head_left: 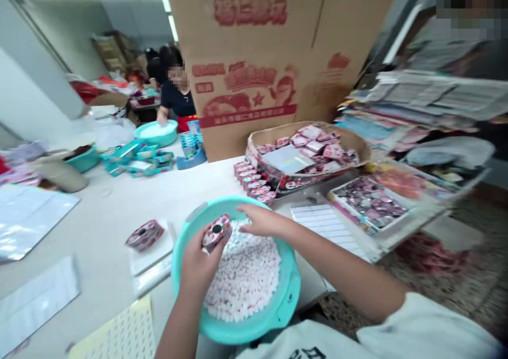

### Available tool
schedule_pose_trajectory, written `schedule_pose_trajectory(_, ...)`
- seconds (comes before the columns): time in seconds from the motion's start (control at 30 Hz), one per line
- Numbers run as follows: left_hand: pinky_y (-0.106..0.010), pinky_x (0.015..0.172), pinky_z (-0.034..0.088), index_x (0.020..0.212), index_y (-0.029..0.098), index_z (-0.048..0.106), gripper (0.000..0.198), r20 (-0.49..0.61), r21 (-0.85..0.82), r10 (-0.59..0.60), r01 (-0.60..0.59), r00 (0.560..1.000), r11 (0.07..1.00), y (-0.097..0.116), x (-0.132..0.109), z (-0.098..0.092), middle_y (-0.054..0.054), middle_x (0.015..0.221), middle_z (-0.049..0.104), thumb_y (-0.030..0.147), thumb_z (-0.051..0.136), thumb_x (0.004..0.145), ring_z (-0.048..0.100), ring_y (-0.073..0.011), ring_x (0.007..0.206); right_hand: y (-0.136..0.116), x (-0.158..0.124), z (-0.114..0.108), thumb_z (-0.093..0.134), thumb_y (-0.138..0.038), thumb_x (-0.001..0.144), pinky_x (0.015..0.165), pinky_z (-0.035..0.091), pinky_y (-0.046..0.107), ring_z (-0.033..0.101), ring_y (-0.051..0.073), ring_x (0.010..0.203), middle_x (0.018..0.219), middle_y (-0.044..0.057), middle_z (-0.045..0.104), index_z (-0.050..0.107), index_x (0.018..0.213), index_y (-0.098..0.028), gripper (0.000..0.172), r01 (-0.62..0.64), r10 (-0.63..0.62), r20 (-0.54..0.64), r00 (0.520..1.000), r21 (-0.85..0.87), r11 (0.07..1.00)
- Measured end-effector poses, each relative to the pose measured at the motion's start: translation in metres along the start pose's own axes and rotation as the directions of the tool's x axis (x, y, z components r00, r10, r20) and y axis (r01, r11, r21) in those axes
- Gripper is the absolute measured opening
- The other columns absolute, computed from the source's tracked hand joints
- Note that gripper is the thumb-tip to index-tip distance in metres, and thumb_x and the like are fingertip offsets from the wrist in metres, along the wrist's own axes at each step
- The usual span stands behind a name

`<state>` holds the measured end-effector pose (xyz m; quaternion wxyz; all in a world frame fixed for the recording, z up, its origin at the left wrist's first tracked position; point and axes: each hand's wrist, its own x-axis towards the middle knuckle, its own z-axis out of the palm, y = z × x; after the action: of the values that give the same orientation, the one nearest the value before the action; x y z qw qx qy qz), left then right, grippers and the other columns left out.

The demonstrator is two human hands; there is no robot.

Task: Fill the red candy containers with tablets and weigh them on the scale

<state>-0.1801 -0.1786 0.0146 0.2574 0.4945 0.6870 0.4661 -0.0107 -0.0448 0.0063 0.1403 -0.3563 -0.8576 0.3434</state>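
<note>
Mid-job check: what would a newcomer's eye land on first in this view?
Probably the turquoise basin of small white pieces, right in front of the person, with the left grip holding a small patterned box over it and the right grip open above the pieces. Next, likely the tall cardboard carton with red print, upright beyond the basin.
</note>
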Motion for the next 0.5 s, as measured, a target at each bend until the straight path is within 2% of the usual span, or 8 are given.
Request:
schedule_pose_trajectory(0.1, -0.037, 0.084, 0.056, 0.109, 0.017, 0.067, 0.048, -0.130, -0.126, -0.102, 0.085, 0.986, 0.988, 0.002, 0.011, -0.010, -0.008, 0.103, 0.074, 0.040, 0.077, 0.068, 0.069, -0.0263, 0.094, 0.009, 0.014, 0.022, 0.074, -0.038, 0.075, 0.112, 0.038, 0.044, 0.051, 0.030, 0.132, 0.140, 0.009, 0.058, 0.065, 0.126, -0.024, 0.054, 0.007, -0.005, 0.103, 0.995, -0.016, 1.000)
schedule_pose_trajectory(0.17, -0.036, 0.082, 0.056, 0.108, 0.015, 0.067, 0.049, -0.135, -0.182, -0.136, 0.111, 0.981, 0.977, 0.003, 0.014, -0.009, -0.009, 0.100, 0.075, 0.037, 0.077, 0.066, 0.070, -0.0256, 0.091, 0.008, 0.010, 0.036, 0.078, -0.049, 0.069, 0.113, 0.036, 0.047, 0.046, 0.033, 0.137, 0.144, 0.008, 0.055, 0.068, 0.123, -0.025, 0.060, 0.003, 0.001, 0.191, 0.982, -0.019, 1.000)
schedule_pose_trajectory(0.27, -0.036, 0.085, 0.054, 0.109, 0.014, 0.067, 0.043, -0.095, -0.166, -0.096, 0.080, 0.991, 0.983, -0.002, 0.014, -0.006, -0.010, 0.103, 0.074, 0.032, 0.074, 0.071, 0.069, -0.0245, 0.094, 0.000, -0.005, 0.051, 0.080, -0.059, 0.062, 0.114, 0.032, 0.055, 0.035, 0.037, 0.143, 0.151, 0.008, 0.047, 0.066, 0.127, -0.029, 0.073, 0.014, -0.003, 0.361, 0.933, -0.028, 1.000)
schedule_pose_trajectory(0.37, -0.037, 0.089, 0.052, 0.106, 0.015, 0.069, 0.035, -0.090, -0.098, -0.054, 0.045, 0.995, 0.994, -0.011, 0.012, -0.003, -0.009, 0.105, 0.072, 0.023, 0.072, 0.072, 0.067, -0.0239, 0.099, -0.009, -0.023, 0.056, 0.077, -0.054, 0.069, 0.115, 0.029, 0.055, 0.030, 0.035, 0.146, 0.155, 0.008, 0.041, 0.057, 0.138, -0.031, 0.076, 0.115, -0.087, 0.489, 0.868, -0.028, 0.993)
schedule_pose_trajectory(0.5, -0.038, 0.093, 0.049, 0.104, 0.019, 0.070, 0.039, -0.093, -0.025, -0.059, 0.057, 0.994, 0.998, -0.017, 0.011, -0.003, -0.007, 0.104, 0.070, 0.011, 0.072, 0.065, 0.064, -0.0240, 0.100, -0.023, -0.041, 0.054, 0.075, -0.042, 0.074, 0.116, 0.032, 0.048, 0.039, 0.030, 0.142, 0.154, 0.006, 0.042, 0.051, 0.143, -0.031, 0.074, 0.220, -0.204, 0.538, 0.818, 0.034, 0.975)
